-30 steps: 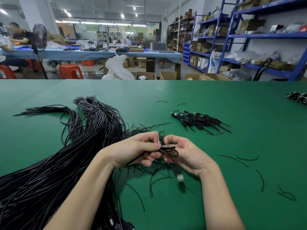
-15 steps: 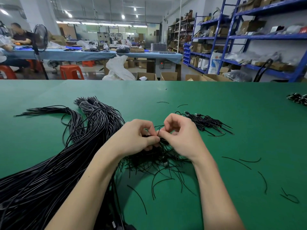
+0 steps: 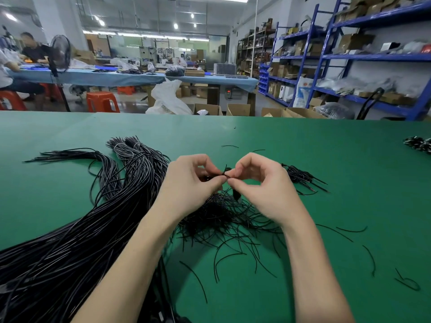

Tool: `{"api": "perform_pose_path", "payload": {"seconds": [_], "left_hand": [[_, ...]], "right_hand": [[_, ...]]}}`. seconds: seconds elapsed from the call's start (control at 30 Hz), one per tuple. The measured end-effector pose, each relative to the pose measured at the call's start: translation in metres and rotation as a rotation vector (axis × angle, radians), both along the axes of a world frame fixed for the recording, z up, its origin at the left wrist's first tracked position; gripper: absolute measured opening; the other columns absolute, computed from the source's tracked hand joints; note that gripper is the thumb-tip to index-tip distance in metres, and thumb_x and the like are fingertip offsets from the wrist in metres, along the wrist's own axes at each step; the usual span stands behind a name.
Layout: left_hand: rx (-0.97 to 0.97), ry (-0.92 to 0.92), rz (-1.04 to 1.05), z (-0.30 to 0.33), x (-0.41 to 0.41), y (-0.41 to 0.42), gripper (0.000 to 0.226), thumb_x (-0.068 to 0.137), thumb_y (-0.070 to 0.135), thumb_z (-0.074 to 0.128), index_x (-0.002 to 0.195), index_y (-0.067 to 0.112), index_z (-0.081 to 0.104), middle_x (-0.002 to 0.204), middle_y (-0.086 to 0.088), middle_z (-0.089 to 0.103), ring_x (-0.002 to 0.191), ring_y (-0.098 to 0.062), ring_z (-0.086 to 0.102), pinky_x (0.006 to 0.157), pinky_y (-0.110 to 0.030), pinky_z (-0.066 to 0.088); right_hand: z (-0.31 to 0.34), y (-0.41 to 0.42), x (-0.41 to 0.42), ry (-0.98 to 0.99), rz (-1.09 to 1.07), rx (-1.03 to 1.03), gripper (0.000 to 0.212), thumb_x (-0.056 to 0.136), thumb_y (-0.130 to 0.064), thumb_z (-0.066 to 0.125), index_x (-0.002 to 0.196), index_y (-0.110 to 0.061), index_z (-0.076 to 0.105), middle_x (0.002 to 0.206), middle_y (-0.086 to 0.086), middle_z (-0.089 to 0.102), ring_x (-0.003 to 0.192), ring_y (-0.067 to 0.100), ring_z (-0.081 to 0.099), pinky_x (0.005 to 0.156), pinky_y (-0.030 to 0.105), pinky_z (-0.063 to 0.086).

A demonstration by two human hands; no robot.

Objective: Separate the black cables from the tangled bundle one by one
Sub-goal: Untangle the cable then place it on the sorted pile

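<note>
— What lies on your green table [image 3: 326,159]?

— The big bundle of black cables [image 3: 70,241] sweeps across my left; a tangle of short cables [image 3: 224,217] sits under my wrists.

— And your hands?

— My left hand [image 3: 189,185] and right hand [image 3: 263,183] meet above that tangle, fingers [image 3: 235,173] pinched shut on one thin cable end [image 3: 225,171].

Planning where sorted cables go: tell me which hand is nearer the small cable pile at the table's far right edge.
Right. The right hand lies between it and the left hand; the small cable pile is far right of both.
</note>
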State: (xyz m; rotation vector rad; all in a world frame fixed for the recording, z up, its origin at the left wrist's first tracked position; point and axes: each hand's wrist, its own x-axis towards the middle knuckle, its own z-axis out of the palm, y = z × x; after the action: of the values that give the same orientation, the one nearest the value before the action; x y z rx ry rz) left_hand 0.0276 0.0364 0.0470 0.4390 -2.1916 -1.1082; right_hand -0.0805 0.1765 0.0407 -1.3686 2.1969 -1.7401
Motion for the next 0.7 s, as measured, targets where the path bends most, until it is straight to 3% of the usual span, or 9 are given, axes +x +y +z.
{"api": "perform_pose_path", "payload": {"seconds": [0.13, 0.3, 0.43, 0.57, 0.7], "left_hand": [[-0.241, 0.081, 0.023, -0.001, -0.003, 0.005, 0.014, 0.081, 0.012, 0.081, 0.074, 0.015, 0.068, 0.072, 0.015, 0.073, 0.064, 0.011, 0.064, 0.064, -0.006, 0.045], [-0.324, 0.148, 0.024, -0.006, -0.003, 0.005, 0.013, 0.082, 0.015, 0.081, 0.077, 0.015, 0.069, 0.078, 0.012, 0.075, 0.077, 0.001, 0.07, 0.076, -0.028, 0.057], [-0.28, 0.182, 0.021, -0.008, -0.005, 0.003, 0.014, 0.079, 0.014, 0.083, 0.076, 0.017, 0.07, 0.081, 0.017, 0.075, 0.079, 0.005, 0.07, 0.077, -0.027, 0.057], [-0.271, 0.181, 0.005, -0.011, -0.006, 0.006, 0.014, 0.078, 0.011, 0.084, 0.076, 0.017, 0.07, 0.082, 0.019, 0.074, 0.082, 0.007, 0.07, 0.08, -0.02, 0.056], [-0.297, 0.176, 0.005, -0.012, -0.005, 0.005, 0.015, 0.078, 0.007, 0.081, 0.077, 0.016, 0.07, 0.082, 0.017, 0.074, 0.084, 0.008, 0.07, 0.082, -0.017, 0.055]], "right_hand": [[-0.001, -0.001, 0.001, -0.045, -0.029, -0.024, 0.016, 0.082, -0.019, 0.083, 0.086, -0.03, 0.073, 0.082, -0.012, 0.077, 0.083, 0.006, 0.074, 0.088, 0.04, 0.06], [-0.002, 0.002, -0.002, -0.241, 0.045, -0.093, 0.01, 0.087, -0.007, 0.079, 0.088, -0.017, 0.08, 0.085, 0.003, 0.079, 0.083, 0.022, 0.077, 0.084, 0.041, 0.063], [-0.003, 0.004, -0.002, -0.378, 0.104, -0.157, 0.016, 0.088, 0.006, 0.073, 0.089, -0.01, 0.078, 0.082, 0.011, 0.078, 0.079, 0.022, 0.076, 0.079, 0.03, 0.063], [-0.005, 0.005, -0.003, -0.191, 0.021, -0.068, 0.026, 0.085, 0.0, 0.077, 0.097, -0.023, 0.077, 0.08, 0.002, 0.078, 0.081, 0.021, 0.076, 0.087, 0.042, 0.062], [-0.005, 0.004, -0.002, -0.12, 0.008, -0.014, 0.022, 0.079, -0.013, 0.086, 0.092, -0.029, 0.081, 0.084, -0.007, 0.079, 0.086, 0.009, 0.076, 0.093, 0.041, 0.059]]}}
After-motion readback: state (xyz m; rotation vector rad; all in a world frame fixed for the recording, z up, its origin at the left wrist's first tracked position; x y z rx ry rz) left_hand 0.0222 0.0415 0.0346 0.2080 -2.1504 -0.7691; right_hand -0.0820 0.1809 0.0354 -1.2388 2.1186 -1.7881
